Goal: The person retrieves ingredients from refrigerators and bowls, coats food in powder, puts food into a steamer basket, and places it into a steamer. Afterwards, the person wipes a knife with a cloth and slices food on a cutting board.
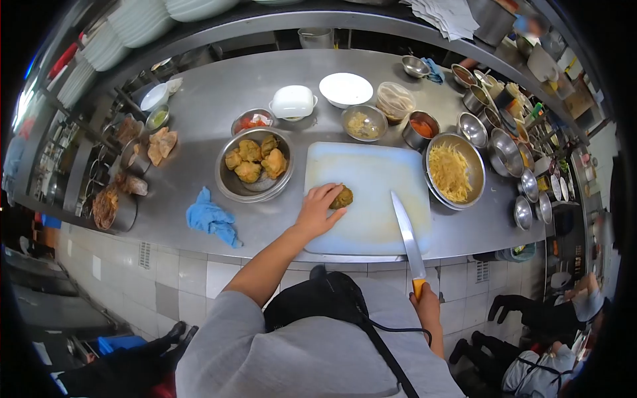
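My left hand (320,211) lies on the white cutting board (371,229), its thumb and fingers around the left side of a round, greenish-brown piece of cooked food (342,198). My right hand (426,306) grips the yellow handle of a large kitchen knife (407,233). The blade lies over the board's right side, its tip pointing away from me and apart from the food piece. Left of the board, a steel bowl (223,180) holds several similar yellow-brown pieces (249,151). Right of it stands a bowl of yellow shredded food (453,172).
A crumpled blue cloth (212,217) lies near the counter's front edge. Behind the board stand a white bowl (346,89), a white lidded dish (293,101) and small steel bowls. Several metal bowls (505,152) crowd the right. A shelf (279,21) runs above. Other people (541,365) are nearby.
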{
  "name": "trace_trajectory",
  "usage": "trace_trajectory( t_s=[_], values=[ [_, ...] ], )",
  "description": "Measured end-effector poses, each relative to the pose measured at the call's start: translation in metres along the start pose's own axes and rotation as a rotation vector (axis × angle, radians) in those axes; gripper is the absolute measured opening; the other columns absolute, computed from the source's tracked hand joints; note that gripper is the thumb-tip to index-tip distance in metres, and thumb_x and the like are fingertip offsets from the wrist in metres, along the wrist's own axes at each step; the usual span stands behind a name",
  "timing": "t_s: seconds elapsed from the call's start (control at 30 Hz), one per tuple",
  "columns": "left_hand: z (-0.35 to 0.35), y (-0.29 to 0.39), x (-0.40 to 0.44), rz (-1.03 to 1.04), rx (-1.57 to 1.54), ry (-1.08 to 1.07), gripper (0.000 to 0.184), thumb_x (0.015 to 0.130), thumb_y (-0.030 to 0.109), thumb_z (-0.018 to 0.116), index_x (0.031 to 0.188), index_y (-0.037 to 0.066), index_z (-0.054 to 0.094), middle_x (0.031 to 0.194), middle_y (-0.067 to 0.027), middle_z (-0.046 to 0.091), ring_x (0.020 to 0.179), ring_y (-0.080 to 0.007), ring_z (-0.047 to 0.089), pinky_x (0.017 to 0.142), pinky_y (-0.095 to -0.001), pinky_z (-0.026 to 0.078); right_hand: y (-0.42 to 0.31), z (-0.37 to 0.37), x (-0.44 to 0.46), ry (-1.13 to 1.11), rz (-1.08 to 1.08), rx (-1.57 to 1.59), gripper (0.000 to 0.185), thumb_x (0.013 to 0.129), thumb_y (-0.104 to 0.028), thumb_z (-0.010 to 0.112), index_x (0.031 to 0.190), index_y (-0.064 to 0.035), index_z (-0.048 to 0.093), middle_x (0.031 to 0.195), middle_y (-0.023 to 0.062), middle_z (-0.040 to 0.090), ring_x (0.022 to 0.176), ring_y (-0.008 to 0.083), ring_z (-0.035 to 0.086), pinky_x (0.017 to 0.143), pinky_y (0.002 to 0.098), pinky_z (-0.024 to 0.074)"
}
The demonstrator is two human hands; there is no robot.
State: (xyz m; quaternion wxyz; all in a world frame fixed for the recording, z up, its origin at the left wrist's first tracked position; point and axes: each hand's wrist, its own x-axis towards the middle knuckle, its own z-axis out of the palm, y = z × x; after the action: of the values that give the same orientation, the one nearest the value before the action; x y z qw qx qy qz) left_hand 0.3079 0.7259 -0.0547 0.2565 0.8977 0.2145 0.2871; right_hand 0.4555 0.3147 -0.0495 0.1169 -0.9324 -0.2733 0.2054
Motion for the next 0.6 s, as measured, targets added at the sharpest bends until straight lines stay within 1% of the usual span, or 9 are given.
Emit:
trace_trajectory(
  t_s=[0.1, 0.17, 0.2, 0.27, 0.4, 0.47, 0.53, 0.57, 0.6],
  values=[
    [0.002, -0.013, -0.001, 0.082, -0.022, -0.050, 0.067, 0.081, 0.033, 0.085, 0.139, 0.013, 0.060, 0.130, -0.0100, 0.058, 0.120, -0.0362, 0.051, 0.105, -0.0472, 0.043, -0.001, 0.002, -0.002, -0.001, 0.039, -0.008, 0.032, 0.088, -0.023, 0.074, 0.105, -0.0029, 0.056, 0.095, 0.0253, 0.071, 0.090, 0.0474, 0.069, 0.079, 0.0552, 0.0546],
    [0.005, -0.011, 0.005, -0.079, -0.035, -0.100, 0.064, 0.074, 0.029, 0.090, 0.131, 0.013, 0.066, 0.123, -0.0097, 0.059, 0.117, -0.0351, 0.051, 0.102, -0.0457, 0.045, 0.006, 0.009, -0.001, 0.051, 0.010, 0.002, 0.034, 0.087, -0.019, 0.073, 0.113, -0.0031, 0.056, 0.094, 0.0255, 0.071, 0.090, 0.0478, 0.068, 0.078, 0.0557, 0.0547],
    [0.009, -0.009, 0.007, -0.067, -0.049, -0.116, 0.064, 0.074, 0.029, 0.090, 0.131, 0.013, 0.066, 0.123, -0.0097, 0.059, 0.117, -0.0351, 0.051, 0.102, -0.0457, 0.045, 0.009, 0.012, 0.000, 0.054, 0.034, 0.003, 0.034, 0.087, -0.019, 0.073, 0.113, -0.0031, 0.056, 0.094, 0.0255, 0.071, 0.090, 0.0478, 0.068, 0.078, 0.0557, 0.0547],
    [0.020, -0.004, 0.011, -0.056, 0.114, -0.014, 0.061, 0.068, 0.028, 0.093, 0.121, 0.012, 0.069, 0.113, -0.0111, 0.057, 0.111, -0.0357, 0.051, 0.099, -0.0453, 0.046, 0.012, 0.016, 0.002, 0.267, -0.012, 0.044, 0.045, 0.086, -0.016, 0.071, 0.126, -0.0038, 0.053, 0.093, 0.0267, 0.071, 0.089, 0.0486, 0.068, 0.078, 0.0564, 0.0544],
    [0.037, -0.004, 0.021, -0.083, 0.104, -0.005, 0.066, 0.065, 0.030, 0.095, 0.118, 0.008, 0.064, 0.111, -0.0124, 0.056, 0.113, -0.0353, 0.050, 0.096, -0.0453, 0.047, -0.016, -0.016, 0.000, 0.201, 0.085, 0.130, 0.059, 0.089, -0.017, 0.070, 0.142, -0.0057, 0.044, 0.090, 0.0279, 0.070, 0.086, 0.0492, 0.068, 0.077, 0.0563, 0.0544],
    [0.025, 0.003, 0.034, -0.131, 0.094, -0.126, 0.068, 0.066, 0.036, 0.094, 0.118, 0.008, 0.063, 0.116, -0.0138, 0.055, 0.116, -0.0365, 0.049, 0.099, -0.0467, 0.045, -0.035, -0.033, -0.001, 0.106, 0.072, 0.233, 0.064, 0.092, -0.019, 0.069, 0.148, -0.0086, 0.039, 0.090, 0.0291, 0.070, 0.086, 0.0492, 0.068, 0.077, 0.0551, 0.0548],
    [0.012, 0.011, 0.043, 0.009, 0.169, -0.070, 0.069, 0.074, 0.047, 0.087, 0.125, 0.010, 0.061, 0.118, -0.0158, 0.057, 0.119, -0.0398, 0.049, 0.105, -0.0477, 0.041, -0.040, -0.035, 0.005, 0.083, 0.061, 0.208, 0.065, 0.096, -0.020, 0.066, 0.153, -0.0115, 0.037, 0.092, 0.0291, 0.071, 0.086, 0.0485, 0.069, 0.077, 0.0539, 0.0551],
    [0.017, 0.001, 0.046, 0.157, 0.131, -0.029, 0.065, 0.084, 0.049, 0.078, 0.130, 0.008, 0.058, 0.124, -0.0179, 0.057, 0.122, -0.0412, 0.049, 0.109, -0.0504, 0.037, -0.044, -0.037, 0.008, 0.096, -0.007, 0.222, 0.065, 0.097, -0.020, 0.066, 0.154, -0.0121, 0.037, 0.094, 0.0291, 0.071, 0.088, 0.0484, 0.069, 0.077, 0.0538, 0.0551],
    [0.023, -0.010, 0.045, 0.159, 0.125, -0.042, 0.065, 0.084, 0.049, 0.078, 0.130, 0.008, 0.058, 0.124, -0.0179, 0.057, 0.122, -0.0412, 0.049, 0.109, -0.0504, 0.037, -0.049, -0.039, 0.011, 0.107, -0.076, 0.237, 0.064, 0.097, -0.020, 0.065, 0.154, -0.0127, 0.038, 0.095, 0.0292, 0.071, 0.089, 0.0483, 0.069, 0.077, 0.0537, 0.0551]
  ],
)
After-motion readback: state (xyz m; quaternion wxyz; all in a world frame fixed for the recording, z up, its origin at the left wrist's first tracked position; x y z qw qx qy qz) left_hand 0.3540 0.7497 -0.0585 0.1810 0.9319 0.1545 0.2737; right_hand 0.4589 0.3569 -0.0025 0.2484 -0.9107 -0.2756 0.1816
